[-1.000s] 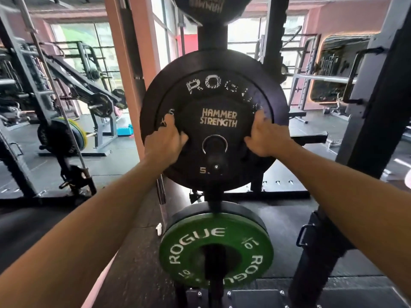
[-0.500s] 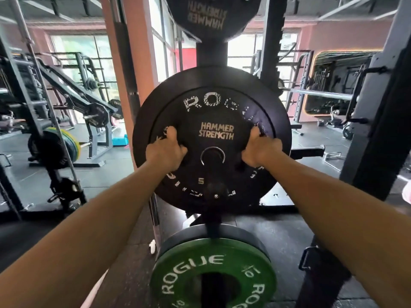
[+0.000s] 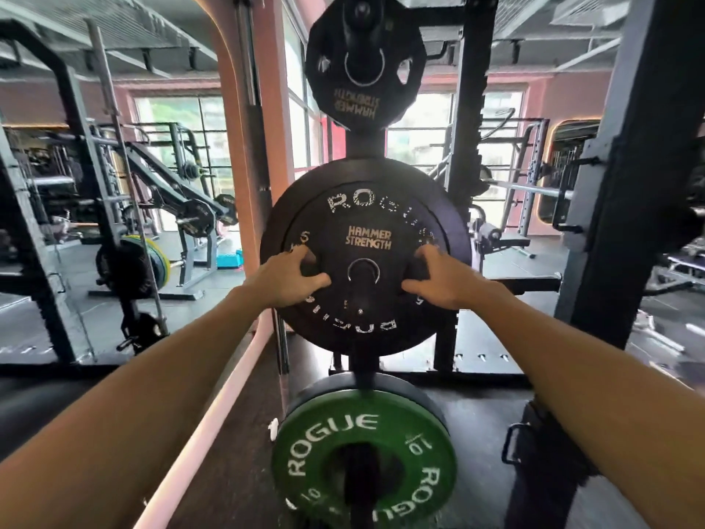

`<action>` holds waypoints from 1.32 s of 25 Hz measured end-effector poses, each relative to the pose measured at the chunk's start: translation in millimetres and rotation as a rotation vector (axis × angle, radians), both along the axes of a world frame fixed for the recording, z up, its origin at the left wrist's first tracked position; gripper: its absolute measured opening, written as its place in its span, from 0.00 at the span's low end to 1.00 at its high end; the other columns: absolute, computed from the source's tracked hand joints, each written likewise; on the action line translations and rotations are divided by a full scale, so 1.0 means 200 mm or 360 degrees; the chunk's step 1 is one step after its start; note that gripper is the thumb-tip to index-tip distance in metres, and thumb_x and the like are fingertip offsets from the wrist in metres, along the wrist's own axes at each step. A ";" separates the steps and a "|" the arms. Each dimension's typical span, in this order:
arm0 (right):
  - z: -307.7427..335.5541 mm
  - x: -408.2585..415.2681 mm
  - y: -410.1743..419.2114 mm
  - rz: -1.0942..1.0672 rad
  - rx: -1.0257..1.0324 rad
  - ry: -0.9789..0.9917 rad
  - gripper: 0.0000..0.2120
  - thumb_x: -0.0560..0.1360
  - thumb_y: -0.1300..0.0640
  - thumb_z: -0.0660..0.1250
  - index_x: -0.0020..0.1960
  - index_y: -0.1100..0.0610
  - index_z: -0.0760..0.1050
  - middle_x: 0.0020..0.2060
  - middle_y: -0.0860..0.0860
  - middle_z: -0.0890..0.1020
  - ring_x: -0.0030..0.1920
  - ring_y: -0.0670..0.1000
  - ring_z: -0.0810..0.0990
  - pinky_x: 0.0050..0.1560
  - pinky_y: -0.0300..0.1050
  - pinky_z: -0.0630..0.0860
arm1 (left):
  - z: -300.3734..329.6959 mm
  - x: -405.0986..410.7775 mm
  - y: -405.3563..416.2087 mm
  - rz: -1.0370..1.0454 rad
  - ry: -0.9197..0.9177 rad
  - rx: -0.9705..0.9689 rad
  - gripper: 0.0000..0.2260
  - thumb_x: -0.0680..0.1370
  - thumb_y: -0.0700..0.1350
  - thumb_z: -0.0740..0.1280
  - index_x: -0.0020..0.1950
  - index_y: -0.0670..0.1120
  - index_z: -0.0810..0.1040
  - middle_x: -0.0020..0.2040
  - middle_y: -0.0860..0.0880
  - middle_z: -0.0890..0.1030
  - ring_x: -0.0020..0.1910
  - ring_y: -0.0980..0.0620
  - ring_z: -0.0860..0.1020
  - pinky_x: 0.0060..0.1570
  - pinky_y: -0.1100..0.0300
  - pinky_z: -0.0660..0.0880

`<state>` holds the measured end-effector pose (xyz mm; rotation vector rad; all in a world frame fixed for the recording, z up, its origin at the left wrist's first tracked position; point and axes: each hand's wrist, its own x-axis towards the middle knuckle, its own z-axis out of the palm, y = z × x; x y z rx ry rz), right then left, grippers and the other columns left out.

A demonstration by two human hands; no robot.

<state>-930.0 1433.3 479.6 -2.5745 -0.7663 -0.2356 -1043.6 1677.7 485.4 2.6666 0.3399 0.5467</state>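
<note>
Your left hand (image 3: pixel 292 280) and right hand (image 3: pixel 438 280) grip the small black plate (image 3: pixel 368 238) at opposite sides; the peg (image 3: pixel 360 299) points straight toward you, midway between them.

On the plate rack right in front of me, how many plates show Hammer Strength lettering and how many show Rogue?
Hammer Strength: 2, the top plate and the small plate that the left hand and right hand grip
Rogue: 2, the black plate behind it and the green plate below
Total: 4
</note>
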 end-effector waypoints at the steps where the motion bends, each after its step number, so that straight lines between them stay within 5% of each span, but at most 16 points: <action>1: 0.00 -0.06 -0.04 0.0024 -0.0004 -0.0001 0.36 0.67 0.35 0.66 0.69 0.49 0.61 0.68 0.51 0.71 0.63 0.57 0.75 0.63 0.59 0.71 | 0.02 -0.08 -0.05 -0.0027 -0.0014 -0.0031 0.22 0.75 0.58 0.68 0.65 0.49 0.72 0.63 0.48 0.77 0.59 0.47 0.75 0.57 0.58 0.68; 6: 0.06 -0.34 -0.22 0.0085 -0.0004 -0.0042 0.36 0.69 0.34 0.66 0.71 0.47 0.60 0.70 0.51 0.69 0.66 0.57 0.73 0.65 0.60 0.70 | 0.11 -0.42 -0.25 -0.0103 -0.0067 -0.0127 0.22 0.76 0.56 0.69 0.66 0.48 0.72 0.56 0.51 0.74 0.54 0.51 0.72 0.53 0.59 0.66; 14: 0.16 -0.77 -0.61 0.0121 0.0014 -0.0111 0.39 0.67 0.31 0.65 0.73 0.46 0.59 0.70 0.51 0.69 0.67 0.55 0.71 0.66 0.60 0.68 | 0.17 -0.91 -0.60 -0.0110 -0.0122 -0.0202 0.24 0.72 0.59 0.72 0.64 0.51 0.73 0.61 0.48 0.76 0.59 0.48 0.75 0.57 0.55 0.69; 20: 0.14 -1.16 -1.10 0.0109 -0.0023 -0.0088 0.40 0.67 0.32 0.66 0.73 0.46 0.58 0.71 0.51 0.68 0.67 0.56 0.71 0.66 0.60 0.68 | 0.14 -1.30 -1.11 -0.0189 -0.0113 -0.0203 0.25 0.74 0.58 0.70 0.67 0.49 0.70 0.58 0.50 0.75 0.58 0.49 0.74 0.50 0.60 0.70; 30: 0.27 -1.45 -2.06 -0.0180 -0.0114 -0.0125 0.40 0.71 0.34 0.66 0.76 0.47 0.54 0.75 0.52 0.63 0.72 0.57 0.66 0.70 0.60 0.64 | 0.25 -1.41 -1.94 -0.0358 -0.0102 -0.0119 0.23 0.73 0.59 0.70 0.65 0.53 0.72 0.61 0.49 0.75 0.59 0.49 0.73 0.60 0.54 0.69; 33: 0.30 -1.44 -2.41 -0.0297 -0.0151 -0.0124 0.39 0.71 0.34 0.65 0.76 0.47 0.55 0.75 0.51 0.64 0.72 0.56 0.66 0.71 0.58 0.63 | 0.25 -1.30 -2.24 -0.0453 -0.0064 -0.0093 0.26 0.74 0.60 0.69 0.69 0.51 0.70 0.63 0.45 0.77 0.56 0.48 0.74 0.56 0.55 0.69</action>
